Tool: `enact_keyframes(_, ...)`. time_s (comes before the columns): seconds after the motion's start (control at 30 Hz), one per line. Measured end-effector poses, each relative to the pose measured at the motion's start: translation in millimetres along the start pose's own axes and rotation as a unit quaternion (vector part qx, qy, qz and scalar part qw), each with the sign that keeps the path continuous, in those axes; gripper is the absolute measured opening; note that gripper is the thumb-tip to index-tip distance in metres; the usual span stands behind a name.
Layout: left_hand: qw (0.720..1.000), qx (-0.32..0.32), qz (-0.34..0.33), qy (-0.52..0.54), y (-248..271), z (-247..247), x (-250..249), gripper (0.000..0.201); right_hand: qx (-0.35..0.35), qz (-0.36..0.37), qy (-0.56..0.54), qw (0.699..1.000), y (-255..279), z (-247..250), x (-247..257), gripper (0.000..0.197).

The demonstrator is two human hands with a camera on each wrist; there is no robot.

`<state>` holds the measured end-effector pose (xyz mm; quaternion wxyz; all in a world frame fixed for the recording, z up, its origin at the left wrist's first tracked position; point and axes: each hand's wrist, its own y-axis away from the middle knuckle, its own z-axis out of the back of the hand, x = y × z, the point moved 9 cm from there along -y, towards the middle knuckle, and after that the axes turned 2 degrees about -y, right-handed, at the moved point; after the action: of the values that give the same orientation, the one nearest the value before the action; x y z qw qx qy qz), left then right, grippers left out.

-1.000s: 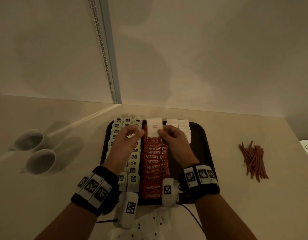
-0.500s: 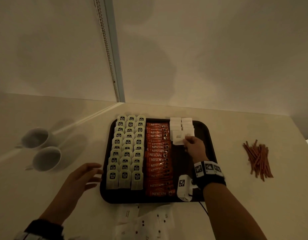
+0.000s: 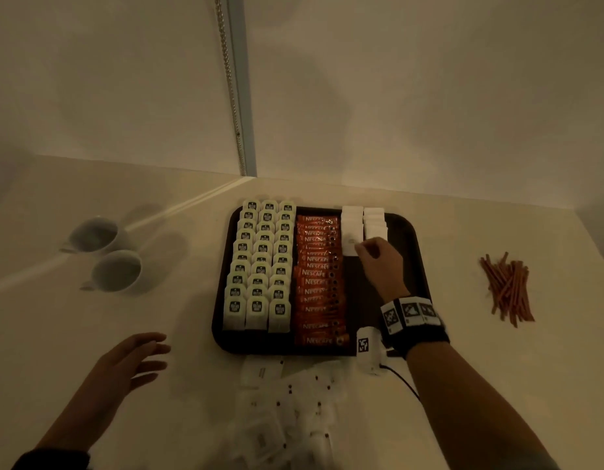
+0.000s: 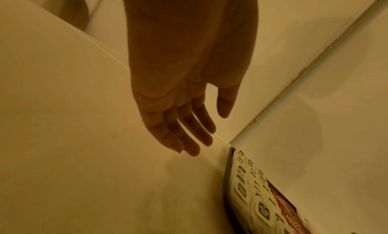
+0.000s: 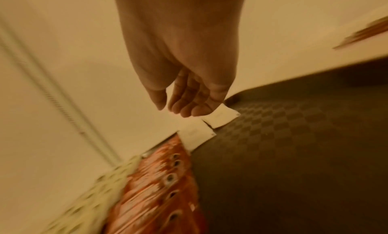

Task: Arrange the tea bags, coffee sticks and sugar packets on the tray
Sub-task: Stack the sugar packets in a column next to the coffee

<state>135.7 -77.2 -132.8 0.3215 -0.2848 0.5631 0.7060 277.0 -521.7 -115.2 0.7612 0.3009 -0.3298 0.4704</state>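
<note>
Right hand (image 3: 378, 266) is out over the dark tray (image 3: 409, 252), fingertips (image 5: 189, 109) resting on the sugar packets (image 3: 352, 232) at the far end. The fingers look fairly straight, pressing down on the nearest white packets rather than pinching one, so that grip reads as released, flattening the pile so each packet overlaps the last. Two short columns of sugar sit there, just beside the coffee sticks (image 3: 317, 279), and the dark floor below them is bare, so my guess is the sugar is the unfinished part.

The rest is tidy: tea bags (image 3: 260, 266) in three shingled columns on the left side of the tray, orange sticks in one long run down the middle, each kind in its own lane for easy picking.

Left hand (image 3: 131, 364) hovers over the table (image 3: 90, 334), fingers spread and relaxed, holding nothing, well apart from the tray's near left corner. The loose white packets (image 3: 287, 398) lie on the table in front of the tray, probably the supply for the next rows. Two cups (image 3: 107, 256) and brown stirrers (image 3: 507, 286) wait off to either side.
</note>
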Motion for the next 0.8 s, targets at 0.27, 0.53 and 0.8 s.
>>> enact_keyframes(0.27,0.999,-0.011,-0.001,-0.044,35.3,25.5,35.8,0.022,0.388,0.064,0.311,0.865,167.5,-43.0,-4.1,0.036)
enact_keyframes(0.53,0.999,-0.002,0.013,-0.037,60.2,33.1,72.7,0.022,0.247,0.004,0.267,0.931,222.9,-63.9,-47.7,0.108)
enact_keyframes(0.8,1.000,0.001,0.013,-0.013,70.3,39.4,93.2,0.020,0.224,-0.025,0.236,0.945,214.6,-75.5,-59.4,0.099)
